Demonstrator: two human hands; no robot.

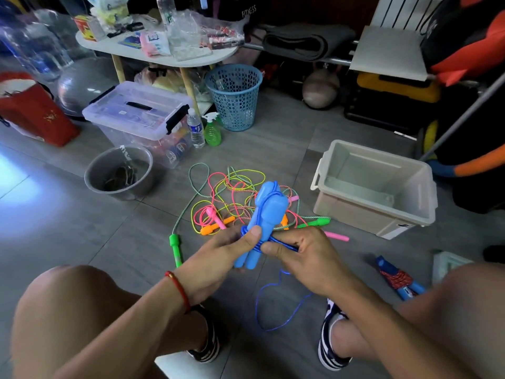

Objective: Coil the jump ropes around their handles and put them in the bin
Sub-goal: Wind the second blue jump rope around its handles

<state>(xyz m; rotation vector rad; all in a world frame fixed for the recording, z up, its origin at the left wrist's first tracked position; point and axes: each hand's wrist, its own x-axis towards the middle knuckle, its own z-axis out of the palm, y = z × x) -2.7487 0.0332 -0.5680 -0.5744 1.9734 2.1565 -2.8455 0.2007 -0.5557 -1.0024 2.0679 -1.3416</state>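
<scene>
Centre of frame: my left hand clamps the blue handles together so my right hand — pinching the blue rope — can wind it tight; the bin waits at right.

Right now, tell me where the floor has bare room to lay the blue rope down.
Bare floor lies left of the green handle, below the grey bucket. The beige bin looks empty too. Crowded: the rope tangle ahead, and the wound rope beside the right knee.
</scene>
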